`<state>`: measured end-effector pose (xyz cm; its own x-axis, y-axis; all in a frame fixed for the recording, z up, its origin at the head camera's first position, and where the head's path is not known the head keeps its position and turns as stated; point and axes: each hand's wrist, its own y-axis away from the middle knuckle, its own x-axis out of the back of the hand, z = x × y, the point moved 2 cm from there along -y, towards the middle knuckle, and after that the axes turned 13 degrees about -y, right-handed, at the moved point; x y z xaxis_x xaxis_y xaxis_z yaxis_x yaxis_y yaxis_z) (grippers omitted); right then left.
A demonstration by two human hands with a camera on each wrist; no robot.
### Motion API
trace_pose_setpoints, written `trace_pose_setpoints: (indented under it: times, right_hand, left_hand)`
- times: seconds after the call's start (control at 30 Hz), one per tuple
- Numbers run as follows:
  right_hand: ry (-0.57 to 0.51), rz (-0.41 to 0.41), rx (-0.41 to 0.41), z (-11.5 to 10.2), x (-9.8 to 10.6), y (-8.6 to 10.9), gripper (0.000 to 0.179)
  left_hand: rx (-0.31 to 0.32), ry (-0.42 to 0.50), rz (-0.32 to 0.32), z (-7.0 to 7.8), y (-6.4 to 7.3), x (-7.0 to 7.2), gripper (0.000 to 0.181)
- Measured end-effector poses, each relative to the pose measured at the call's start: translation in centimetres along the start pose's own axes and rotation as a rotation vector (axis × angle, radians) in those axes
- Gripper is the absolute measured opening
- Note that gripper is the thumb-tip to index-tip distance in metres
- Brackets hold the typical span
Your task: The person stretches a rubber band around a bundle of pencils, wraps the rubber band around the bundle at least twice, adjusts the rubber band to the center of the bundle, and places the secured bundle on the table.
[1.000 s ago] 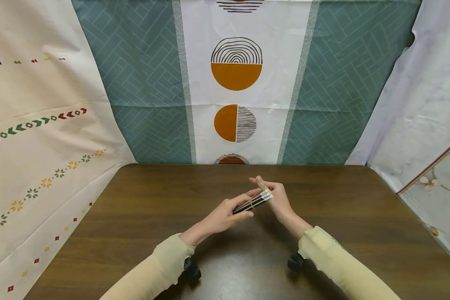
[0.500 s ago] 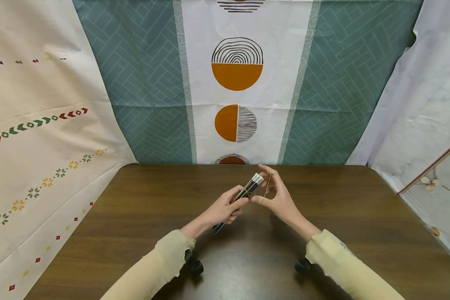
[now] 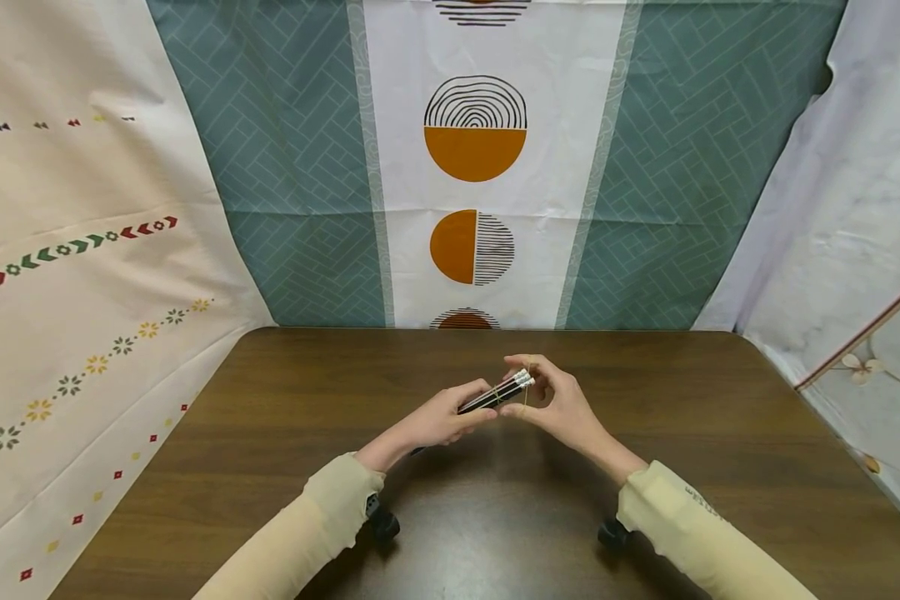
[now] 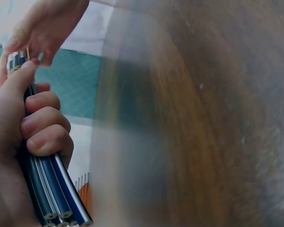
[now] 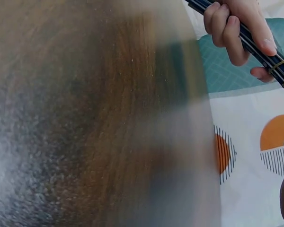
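Note:
In the head view my left hand (image 3: 444, 415) grips a bundle of dark pencils (image 3: 508, 389) over the middle of the table. Their white eraser ends point up to the right. The unsharpened ends of the pencils (image 4: 54, 189) show below my curled fingers in the left wrist view. A yellowish rubber band (image 5: 283, 69) is wound around the bundle near my left thumb. My right hand (image 3: 561, 402) holds a thin rubber band (image 3: 526, 397) stretched between thumb and fingers, right at the eraser ends. In the right wrist view that hand is mostly out of frame.
The brown wooden table (image 3: 285, 500) lies below both hands. A patterned curtain (image 3: 300, 167) hangs behind its far edge, with pale cloths at left and right. Dark wrist devices hang under both cuffs.
My right hand spread the thumb and fingers, stretching the band, and moved over the eraser ends. The pencil bundle tilted steeper half a second ago and now lies flatter again.

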<state>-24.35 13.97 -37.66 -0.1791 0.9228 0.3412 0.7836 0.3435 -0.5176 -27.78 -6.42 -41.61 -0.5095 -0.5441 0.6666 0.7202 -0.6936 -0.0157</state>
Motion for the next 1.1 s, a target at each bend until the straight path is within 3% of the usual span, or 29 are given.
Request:
trace_pose_setpoints:
  times: [0.33, 0.63, 0.77, 0.93, 1.1]
  right_hand:
    - [-0.105, 0.012, 0.016, 0.6, 0.0, 0.7, 0.044]
    - [-0.145, 0.067, -0.016, 0.9, -0.1, 1.0, 0.025]
    - [-0.195, 0.025, -0.050, 2.0, -0.3, 1.1, 0.025]
    - [-0.261, -0.046, -0.088, 4.3, -0.4, 1.2, 0.029]
    - [-0.279, -0.098, -0.087, 5.0, -0.5, 1.4, 0.029]
  left_hand:
    - [-0.033, -0.195, -0.043, 0.8, -0.3, 0.3, 0.015]
    - [-0.102, -0.372, 0.000, 1.8, -0.5, 0.7, 0.013]
    - [-0.098, -0.453, -0.007, 1.9, -0.4, 0.8, 0.013]
    - [-0.111, -0.481, -0.030, 1.8, -0.4, 0.6, 0.014]
    - [-0.127, -0.512, -0.040, 1.6, -0.5, 0.6, 0.015]
